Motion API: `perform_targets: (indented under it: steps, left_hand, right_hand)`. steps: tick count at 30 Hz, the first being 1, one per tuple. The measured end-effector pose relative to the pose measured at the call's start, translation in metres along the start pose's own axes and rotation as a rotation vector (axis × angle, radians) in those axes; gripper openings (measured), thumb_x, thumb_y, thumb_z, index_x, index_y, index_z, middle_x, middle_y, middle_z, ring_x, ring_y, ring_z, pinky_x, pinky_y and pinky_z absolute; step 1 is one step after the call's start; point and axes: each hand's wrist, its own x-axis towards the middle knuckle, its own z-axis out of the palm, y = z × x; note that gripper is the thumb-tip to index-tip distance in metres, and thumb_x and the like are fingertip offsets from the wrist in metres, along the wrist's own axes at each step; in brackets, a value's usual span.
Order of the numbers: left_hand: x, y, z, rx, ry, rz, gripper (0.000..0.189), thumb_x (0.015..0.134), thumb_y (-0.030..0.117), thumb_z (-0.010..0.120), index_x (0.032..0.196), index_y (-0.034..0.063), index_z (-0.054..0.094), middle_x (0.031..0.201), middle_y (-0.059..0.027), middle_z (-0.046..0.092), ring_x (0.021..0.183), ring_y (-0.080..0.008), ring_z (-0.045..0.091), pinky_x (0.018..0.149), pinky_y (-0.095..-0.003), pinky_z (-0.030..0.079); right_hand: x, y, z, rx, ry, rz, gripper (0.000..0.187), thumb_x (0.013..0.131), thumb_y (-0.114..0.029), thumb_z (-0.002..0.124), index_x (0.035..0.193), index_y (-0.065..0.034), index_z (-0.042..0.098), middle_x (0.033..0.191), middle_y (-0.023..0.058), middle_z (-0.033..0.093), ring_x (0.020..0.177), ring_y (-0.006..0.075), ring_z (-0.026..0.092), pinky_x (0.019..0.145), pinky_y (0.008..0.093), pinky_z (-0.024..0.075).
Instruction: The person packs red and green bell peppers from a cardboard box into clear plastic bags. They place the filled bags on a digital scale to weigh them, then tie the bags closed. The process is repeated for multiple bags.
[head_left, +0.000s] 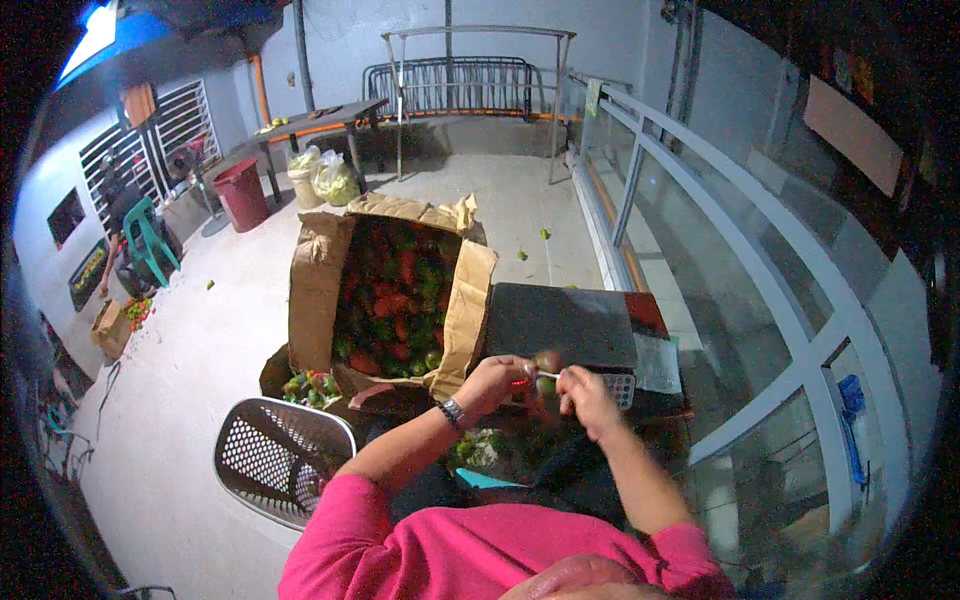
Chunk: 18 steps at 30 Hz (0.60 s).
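Observation:
My left hand (499, 386), with a metal-band watch on its wrist, is at a blurred green and brownish vegetable (546, 361), seemingly a pepper. Beside it, my right hand (585, 397) grips a thin pale tool (549, 374), perhaps a small knife, which points at my left fingers. Behind both hands is what looks like a digital scale with a dark platform (562, 322), a keypad (622, 390) and a red-lit display. An open cardboard box (471, 289) full of red and green peppers (397, 292) stands ahead. Green and whitish scraps (480, 448) lie below my hands.
A perforated basket (255, 439) sits at my left. A glass-panelled railing (712, 191) runs along the right. Farther off are a red bin (240, 196), filled plastic bags (334, 180), a table (322, 120) and a person by a green chair (146, 232). Stray peppers (545, 234) dot the floor.

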Motion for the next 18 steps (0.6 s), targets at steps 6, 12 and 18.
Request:
perform_targets:
  steps: [6,12,18]
  left_hand:
    - [0.002,0.005,0.028,-0.521,-0.352,0.029,0.015,0.077,0.017,0.058,0.086,0.0045,0.055,0.084,-0.0043,0.058,0.076,-0.0156,0.055,0.071,-0.0309,0.045]
    - [-0.029,0.020,0.029,0.404,-0.143,0.055,0.013,0.075,0.016,0.062,0.076,0.0043,0.059,0.073,-0.0020,0.058,0.067,-0.0139,0.054,0.065,-0.0251,0.042]
    - [0.022,0.000,0.022,0.136,0.167,0.298,0.015,0.081,0.018,0.054,0.088,0.0049,0.053,0.079,-0.0069,0.055,0.064,-0.0176,0.055,0.059,-0.0294,0.046]
  right_hand:
    - [-0.038,0.030,0.033,0.959,-0.401,0.082,0.020,0.084,-0.030,0.048,0.080,-0.0103,0.048,0.063,0.0010,0.048,0.054,0.0136,0.047,0.055,0.0289,0.0397]
    - [-0.002,0.047,-0.036,0.334,-0.102,0.118,0.020,0.082,-0.027,0.051,0.079,-0.0072,0.052,0.065,-0.0005,0.049,0.050,0.0083,0.045,0.043,0.0217,0.0372]
    - [0.010,-0.014,0.008,-0.035,0.123,-0.070,0.023,0.088,-0.023,0.041,0.073,-0.0058,0.047,0.054,-0.0007,0.042,0.038,0.0068,0.038,0.037,0.0196,0.0319]
